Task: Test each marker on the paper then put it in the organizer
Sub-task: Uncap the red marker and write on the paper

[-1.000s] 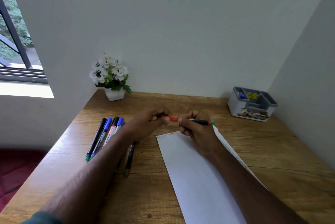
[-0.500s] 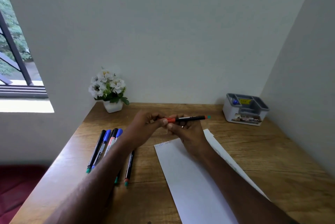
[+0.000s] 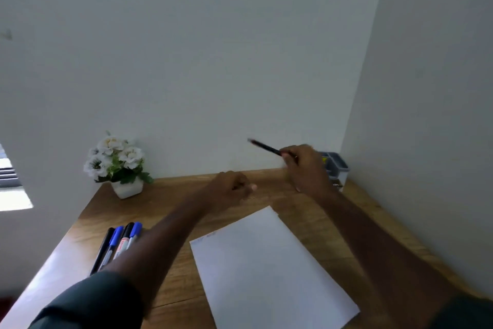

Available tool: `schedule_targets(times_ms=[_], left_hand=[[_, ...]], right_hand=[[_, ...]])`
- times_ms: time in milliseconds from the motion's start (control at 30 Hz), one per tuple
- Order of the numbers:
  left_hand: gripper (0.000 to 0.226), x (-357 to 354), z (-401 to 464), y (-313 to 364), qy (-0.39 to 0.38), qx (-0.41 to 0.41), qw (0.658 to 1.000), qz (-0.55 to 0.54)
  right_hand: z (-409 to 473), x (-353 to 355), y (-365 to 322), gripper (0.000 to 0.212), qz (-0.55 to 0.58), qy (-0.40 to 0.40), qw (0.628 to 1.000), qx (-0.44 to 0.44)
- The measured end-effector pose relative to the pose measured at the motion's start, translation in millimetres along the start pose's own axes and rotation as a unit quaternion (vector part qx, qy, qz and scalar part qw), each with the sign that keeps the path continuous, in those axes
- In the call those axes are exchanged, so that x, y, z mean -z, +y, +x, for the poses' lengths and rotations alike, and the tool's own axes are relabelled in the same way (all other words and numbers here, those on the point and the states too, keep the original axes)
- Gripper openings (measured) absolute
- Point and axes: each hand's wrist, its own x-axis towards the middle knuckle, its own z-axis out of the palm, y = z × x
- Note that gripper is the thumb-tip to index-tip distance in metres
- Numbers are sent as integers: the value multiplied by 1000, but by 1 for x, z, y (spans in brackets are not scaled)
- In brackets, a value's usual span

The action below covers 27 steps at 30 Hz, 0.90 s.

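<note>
A person's right hand pinches a dark marker in its fingers, raised just beside the grey organizer at the tabletop's far right corner. The left hand hovers loosely curled, holding nothing visible, beyond the paper. Best to tip the marker upright over an open compartment before releasing

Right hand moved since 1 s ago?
Yes. The right hand has carried the marker from above the paper to the organizer in the far right corner.
</note>
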Motion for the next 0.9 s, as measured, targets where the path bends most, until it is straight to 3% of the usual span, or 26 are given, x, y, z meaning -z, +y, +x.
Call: schedule_targets(times_ms=[167, 333, 600, 900], left_hand=[[27, -28, 55, 28, -49, -19, 998, 17], [27, -45, 80, 33, -76, -29, 996, 46], [29, -48, 87, 28, -78, -2, 995, 66], [26, -26, 63, 25, -65, -8, 995, 76]], right_hand=[[46, 60, 48, 16, -125, 52, 991, -23], [66, 71, 67, 11, -199, -18, 979, -34], [66, 61, 66, 19, -206, -120, 971, -11], [48, 60, 51, 14, -183, -123, 975, -15]])
